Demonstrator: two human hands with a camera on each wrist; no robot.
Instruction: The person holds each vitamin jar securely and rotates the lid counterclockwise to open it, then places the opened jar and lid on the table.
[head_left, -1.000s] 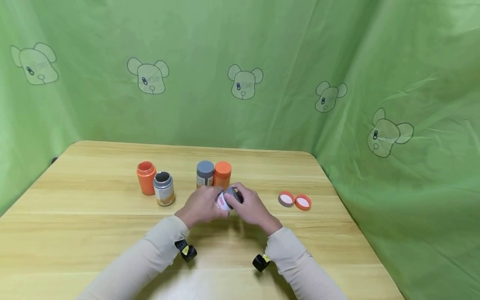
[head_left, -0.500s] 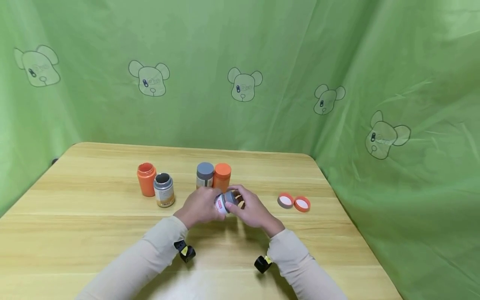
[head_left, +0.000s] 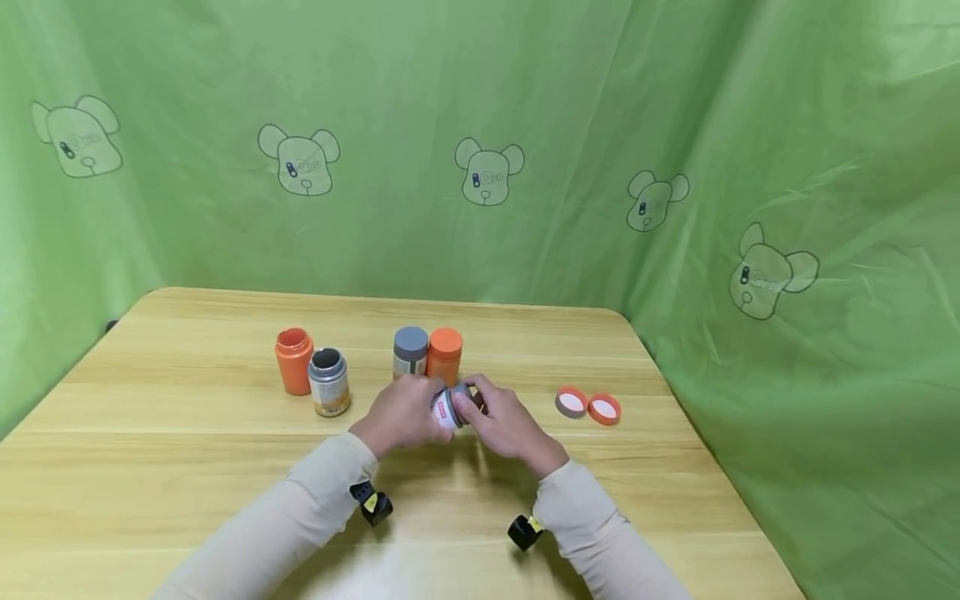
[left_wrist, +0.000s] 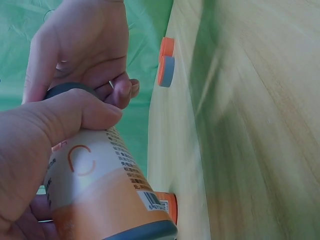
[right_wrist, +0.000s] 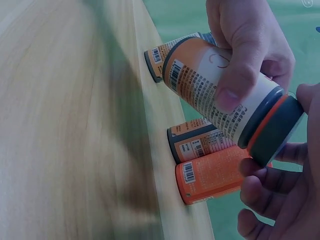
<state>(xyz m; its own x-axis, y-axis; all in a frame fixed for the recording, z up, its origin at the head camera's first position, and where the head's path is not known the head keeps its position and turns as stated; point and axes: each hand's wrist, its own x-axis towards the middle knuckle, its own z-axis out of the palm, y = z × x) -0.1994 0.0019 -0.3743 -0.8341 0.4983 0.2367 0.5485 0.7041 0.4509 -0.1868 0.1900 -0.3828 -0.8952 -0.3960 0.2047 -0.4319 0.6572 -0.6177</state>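
Note:
A white-and-orange labelled jar is tilted above the table, gripped round its body by my left hand. The left thumb lies across the label in both wrist views. My right hand holds the jar's dark grey lid with thumb and fingertips on its rim. The right wrist view shows an orange band between lid and jar collar, with the lid sitting on the jar's mouth. Just beyond the hands stand two lidded jars, one grey-capped and one orange, their lower parts partly hidden.
To the left, an uncapped orange jar and an uncapped grey-necked jar stand upright side by side. On the right, a grey lid and an orange lid lie with white insides up. A green curtain surrounds the wooden table.
My right fingers loosened and spread around the lid half a second ago, then closed in on it again. The left hand keeps its grip on the jar, nearly in place.

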